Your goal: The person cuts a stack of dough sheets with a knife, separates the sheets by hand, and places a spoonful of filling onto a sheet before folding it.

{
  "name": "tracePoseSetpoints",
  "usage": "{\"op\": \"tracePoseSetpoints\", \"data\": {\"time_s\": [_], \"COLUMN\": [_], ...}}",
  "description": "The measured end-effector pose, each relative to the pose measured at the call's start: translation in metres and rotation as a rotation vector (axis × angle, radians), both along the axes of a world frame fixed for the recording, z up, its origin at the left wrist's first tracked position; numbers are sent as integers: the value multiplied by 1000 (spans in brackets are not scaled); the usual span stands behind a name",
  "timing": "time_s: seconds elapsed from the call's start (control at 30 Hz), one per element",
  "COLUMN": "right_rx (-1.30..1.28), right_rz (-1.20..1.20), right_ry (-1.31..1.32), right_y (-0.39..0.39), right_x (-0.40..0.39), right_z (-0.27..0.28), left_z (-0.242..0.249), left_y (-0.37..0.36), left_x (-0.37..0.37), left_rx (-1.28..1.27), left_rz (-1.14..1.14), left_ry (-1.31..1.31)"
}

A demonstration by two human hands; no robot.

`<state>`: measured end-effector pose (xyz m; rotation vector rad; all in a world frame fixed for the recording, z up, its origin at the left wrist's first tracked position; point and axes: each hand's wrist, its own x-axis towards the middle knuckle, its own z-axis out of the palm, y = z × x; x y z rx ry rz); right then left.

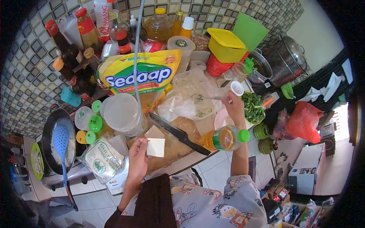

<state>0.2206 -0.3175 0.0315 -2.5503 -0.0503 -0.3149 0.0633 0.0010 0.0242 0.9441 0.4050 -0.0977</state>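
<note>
My left hand point(137, 156) is closed on a pale, square dumpling wrapper point(156, 148) between thumb and fingers, over the wooden cutting board point(159, 162). A large knife point(178, 133) with a black handle lies across that board. My right hand point(232, 103) grips a spoon point(216, 98) whose bowl end reaches into pale filling with green bits point(204, 110) in clear plastic. Close to my right forearm are a bottle of yellow oil point(225, 138) with a green cap, a pink dish point(222, 118) and a small white cup point(237, 88).
A pan point(47, 133) with a blue slotted spatula point(61, 140) sits at left. Beside it are lidded jars and a wrapper packet point(104, 159). A yellow Sedaap pack point(138, 74) and several bottles stand behind. Chopped greens point(253, 108) fill a bowl at right.
</note>
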Motion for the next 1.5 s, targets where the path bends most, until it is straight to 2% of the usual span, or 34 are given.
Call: {"op": "tracePoseSetpoints", "data": {"time_s": [0.07,0.17,0.4,0.6,0.87,1.1,1.27,1.5], "right_rx": [288,366,396,446,542,570,681,769], "right_rz": [124,214,387,457,511,393,299,194], "right_ry": [-139,-109,-260,-206,-9,117,149,80], "right_y": [14,22,31,30,27,36,34,22], "right_x": [8,19,59,65,64,67,73,76], "right_z": [13,25,-7,-10,-8,-10,-24,-27], "left_z": [-3,2,14,12,4,4,4,6], "left_y": [7,10,6,3,6,6,7,9], "left_x": [-3,-2,7,14,16,19,18,18], "left_rx": [-68,-117,-210,-197,-195,-197,-209,-212], "left_rz": [-59,-145,-141,-138,-124,-122,-95,-98], "left_ry": [22,66,186,224,231,226,236,219]}}
